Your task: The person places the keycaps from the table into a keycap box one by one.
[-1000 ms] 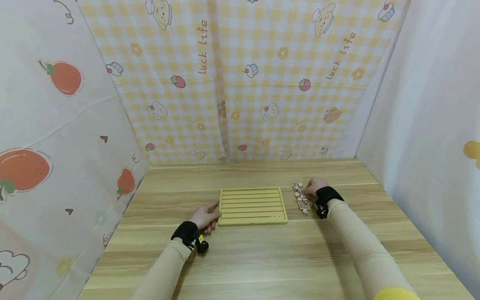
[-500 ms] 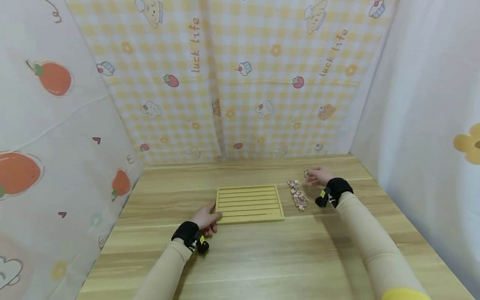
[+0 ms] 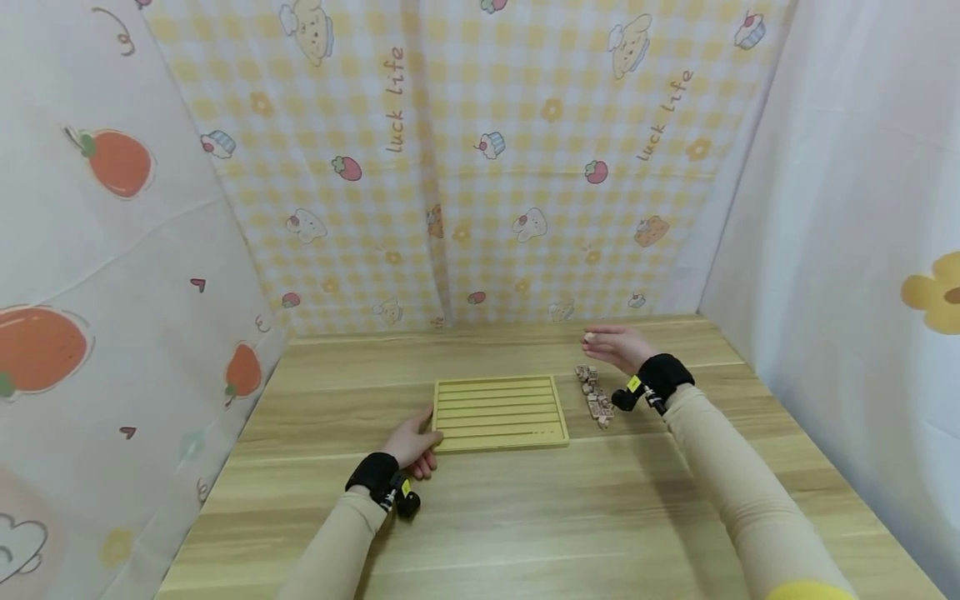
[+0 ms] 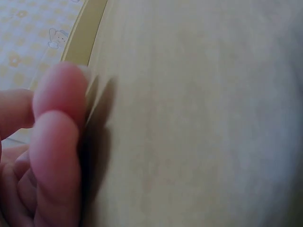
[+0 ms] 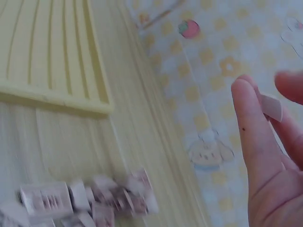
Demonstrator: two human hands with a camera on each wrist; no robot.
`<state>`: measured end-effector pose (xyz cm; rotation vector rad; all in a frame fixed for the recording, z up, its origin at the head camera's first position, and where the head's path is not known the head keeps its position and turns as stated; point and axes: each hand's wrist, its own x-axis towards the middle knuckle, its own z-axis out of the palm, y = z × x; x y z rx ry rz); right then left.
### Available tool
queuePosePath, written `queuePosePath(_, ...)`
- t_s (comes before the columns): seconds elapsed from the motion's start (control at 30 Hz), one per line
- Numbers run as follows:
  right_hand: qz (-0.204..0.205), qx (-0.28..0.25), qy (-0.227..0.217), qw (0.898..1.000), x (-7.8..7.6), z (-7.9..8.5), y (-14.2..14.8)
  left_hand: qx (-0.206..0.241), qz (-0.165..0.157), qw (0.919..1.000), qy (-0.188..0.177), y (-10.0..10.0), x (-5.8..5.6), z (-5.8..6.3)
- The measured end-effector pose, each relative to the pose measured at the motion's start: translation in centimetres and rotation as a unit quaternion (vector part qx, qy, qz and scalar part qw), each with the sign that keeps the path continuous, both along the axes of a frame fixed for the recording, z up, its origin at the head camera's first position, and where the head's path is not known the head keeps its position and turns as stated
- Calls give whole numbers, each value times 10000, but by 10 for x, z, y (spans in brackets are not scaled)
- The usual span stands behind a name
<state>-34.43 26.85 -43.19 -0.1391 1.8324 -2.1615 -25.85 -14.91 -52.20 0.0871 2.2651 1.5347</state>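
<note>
Pinching a small, flat, pale piece (image 5: 271, 108) near the wood-grain table's (image 3: 517, 517) far edge: right grip (image 3: 620, 348), light pressure advisable; touching a yellow, grooved, rectangular tray (image 3: 498, 415), best steadied, between side edges: left grip (image 3: 408, 442), closure unclear.

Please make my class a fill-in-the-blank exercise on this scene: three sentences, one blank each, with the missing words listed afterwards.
1. The loose pieces lie beside a ridged tray coloured ____.
2. A small pale piece is held in the person's ____ hand.
3. The checked cloth behind bears the printed words "luck ____".

Missing words: yellow; right; life.
</note>
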Motion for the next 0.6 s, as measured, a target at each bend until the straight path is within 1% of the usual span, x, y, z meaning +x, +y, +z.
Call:
queuePosePath(0.07, -75, 136, 106, 9998, -1, 0, -18, 22, 30, 10000, -24, -2, 1, 0)
queuePosePath(0.2, -486, 428, 378, 9972, 2, 3, -62, 51, 46, 10000, -4, -3, 2, 1)
queuePosePath(0.27, -636, 697, 542, 9941, 4, 3, -87, 41, 49, 10000, 21, -2, 2, 2)
queuePosePath(0.33, -554, 927, 660, 9920, 4, -2, -110, 20, 54, 10000, 47, -1, 2, 3)
queuePosePath(0.4, -365, 1389, 874, 9858, -1, -12, -131, 1, 56, 10000, 54, -1, 2, 4)
queuePosePath(0.43, -239, 1685, 970, 9806, -4, -18, -140, 2, 65, 10000, 60, -1, 2, 4)
queuePosePath(0.47, -77, 1953, 1163, 9738, -8, -26, -149, 13, 76, 9999, 65, -1, 2, 3)
queuePosePath(0.5, 180, 2052, 1576, 9658, -24, -49, -153, 15, 73, 9999, 80, -2, 2, 3)
queuePosePath(0.53, 299, 2384, 1771, 9544, -30, -57, -161, 39, 76, 9999, 83, -2, 3, 2)
queuePosePath(0.57, 364, 2734, 1989, 9404, -34, -63, -169, 53, 70, 9999, 88, -3, 3, 0)
queuePosePath(0.6, 446, 2977, 2211, 9276, -36, -68, -177, 77, 68, 9999, 95, -4, 4, 0)
